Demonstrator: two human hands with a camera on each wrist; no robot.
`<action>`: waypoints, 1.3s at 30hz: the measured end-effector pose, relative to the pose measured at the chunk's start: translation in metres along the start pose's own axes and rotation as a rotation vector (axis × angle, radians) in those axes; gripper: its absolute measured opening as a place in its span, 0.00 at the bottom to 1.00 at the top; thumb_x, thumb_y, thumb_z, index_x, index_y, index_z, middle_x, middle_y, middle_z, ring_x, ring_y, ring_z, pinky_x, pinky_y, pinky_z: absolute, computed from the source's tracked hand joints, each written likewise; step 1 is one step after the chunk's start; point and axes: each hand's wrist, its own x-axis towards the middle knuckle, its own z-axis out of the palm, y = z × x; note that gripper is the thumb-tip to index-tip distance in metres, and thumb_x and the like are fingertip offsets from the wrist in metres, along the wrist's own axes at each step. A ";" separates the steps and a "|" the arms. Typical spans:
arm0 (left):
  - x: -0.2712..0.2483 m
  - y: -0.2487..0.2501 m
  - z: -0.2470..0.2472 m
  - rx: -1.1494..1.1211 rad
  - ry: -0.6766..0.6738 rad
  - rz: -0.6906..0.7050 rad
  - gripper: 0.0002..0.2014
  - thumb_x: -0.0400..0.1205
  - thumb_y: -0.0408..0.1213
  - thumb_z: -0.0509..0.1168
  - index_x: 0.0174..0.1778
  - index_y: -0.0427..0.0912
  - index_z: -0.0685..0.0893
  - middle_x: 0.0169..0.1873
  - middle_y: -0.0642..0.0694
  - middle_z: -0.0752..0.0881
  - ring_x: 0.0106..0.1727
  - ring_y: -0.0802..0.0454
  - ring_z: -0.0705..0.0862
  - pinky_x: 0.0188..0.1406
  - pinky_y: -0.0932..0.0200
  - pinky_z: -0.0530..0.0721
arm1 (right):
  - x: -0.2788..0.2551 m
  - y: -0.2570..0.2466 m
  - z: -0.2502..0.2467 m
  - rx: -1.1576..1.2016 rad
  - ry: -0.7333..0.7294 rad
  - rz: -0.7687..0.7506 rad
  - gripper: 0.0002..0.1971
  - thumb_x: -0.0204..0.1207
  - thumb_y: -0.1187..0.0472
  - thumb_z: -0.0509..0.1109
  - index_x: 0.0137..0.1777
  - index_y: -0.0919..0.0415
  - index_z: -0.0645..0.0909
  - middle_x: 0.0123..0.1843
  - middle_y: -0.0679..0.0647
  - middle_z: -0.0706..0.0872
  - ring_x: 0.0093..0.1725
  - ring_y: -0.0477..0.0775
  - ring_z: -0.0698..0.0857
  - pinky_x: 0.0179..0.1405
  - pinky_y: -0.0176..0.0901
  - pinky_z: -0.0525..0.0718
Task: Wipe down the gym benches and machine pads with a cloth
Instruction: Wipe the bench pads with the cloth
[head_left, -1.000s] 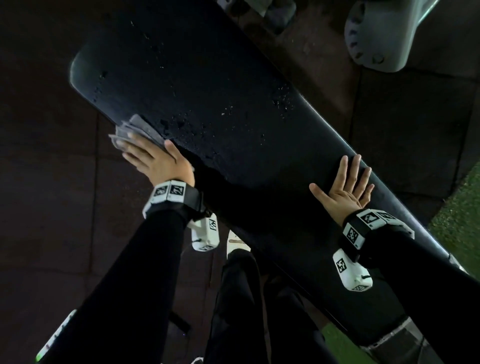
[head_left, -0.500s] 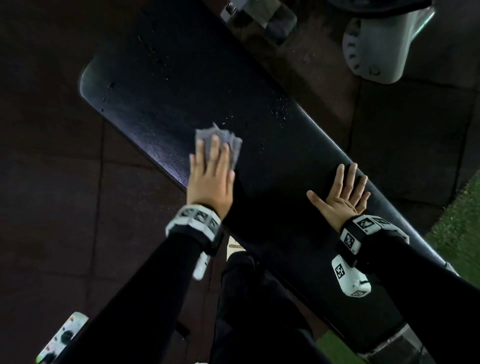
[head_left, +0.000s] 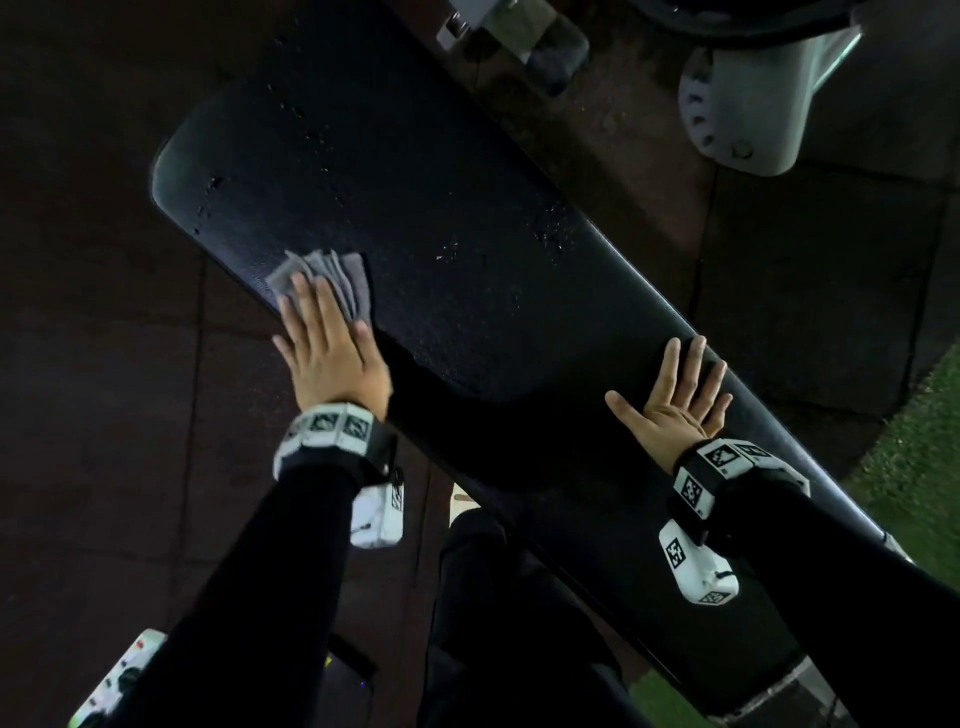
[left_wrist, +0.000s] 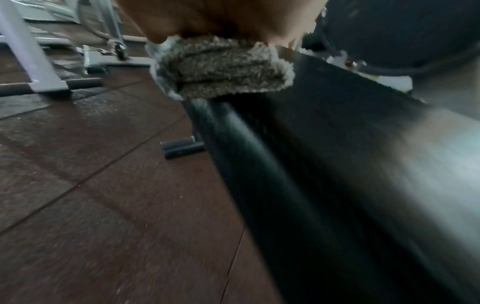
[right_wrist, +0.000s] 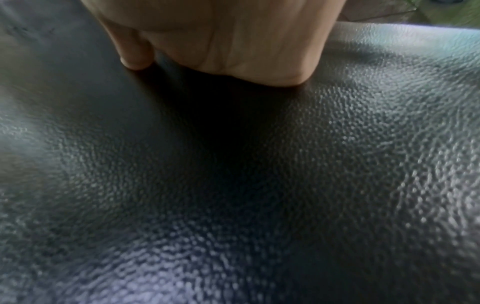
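A long black padded bench (head_left: 467, 291) runs diagonally from upper left to lower right, with small water drops on its surface. My left hand (head_left: 327, 343) lies flat with straight fingers on a folded grey cloth (head_left: 332, 280), pressing it against the bench's near-left edge. In the left wrist view the fuzzy grey cloth (left_wrist: 223, 67) sits under my palm at the pad's edge (left_wrist: 259, 156). My right hand (head_left: 675, 400) rests flat with spread fingers on the bench farther right. The right wrist view shows that palm (right_wrist: 233, 41) on the textured black pad (right_wrist: 233, 185).
Dark brown rubber floor tiles (head_left: 104, 364) lie left of the bench. A grey machine housing (head_left: 753, 104) stands at the upper right and grey metal frame legs (left_wrist: 39, 67) at the left. Green turf (head_left: 914, 467) borders the right. My dark-trousered legs (head_left: 493, 623) stand below.
My left hand swept the cloth from the bench's left edge toward the middle, then back left to the near edge. My right hand stayed flat in place.
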 end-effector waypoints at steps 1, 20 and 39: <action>0.013 0.004 -0.005 -0.009 -0.005 -0.016 0.29 0.88 0.44 0.46 0.83 0.41 0.45 0.84 0.44 0.42 0.84 0.44 0.40 0.81 0.40 0.39 | 0.000 0.000 0.000 -0.002 -0.003 0.000 0.48 0.73 0.28 0.52 0.74 0.43 0.18 0.67 0.39 0.10 0.73 0.56 0.16 0.72 0.58 0.23; -0.108 0.030 0.050 0.013 -0.095 0.079 0.29 0.87 0.45 0.46 0.82 0.38 0.46 0.82 0.43 0.43 0.82 0.42 0.39 0.81 0.46 0.41 | 0.006 0.008 0.004 -0.002 0.006 -0.019 0.48 0.69 0.25 0.48 0.72 0.41 0.16 0.67 0.38 0.08 0.72 0.53 0.15 0.69 0.57 0.21; -0.022 0.064 0.016 -0.220 -0.198 0.127 0.34 0.86 0.37 0.54 0.82 0.40 0.40 0.82 0.47 0.34 0.81 0.45 0.31 0.80 0.48 0.34 | 0.011 0.014 0.015 -0.039 0.113 0.005 0.48 0.71 0.27 0.51 0.73 0.39 0.17 0.69 0.36 0.10 0.71 0.49 0.15 0.72 0.55 0.22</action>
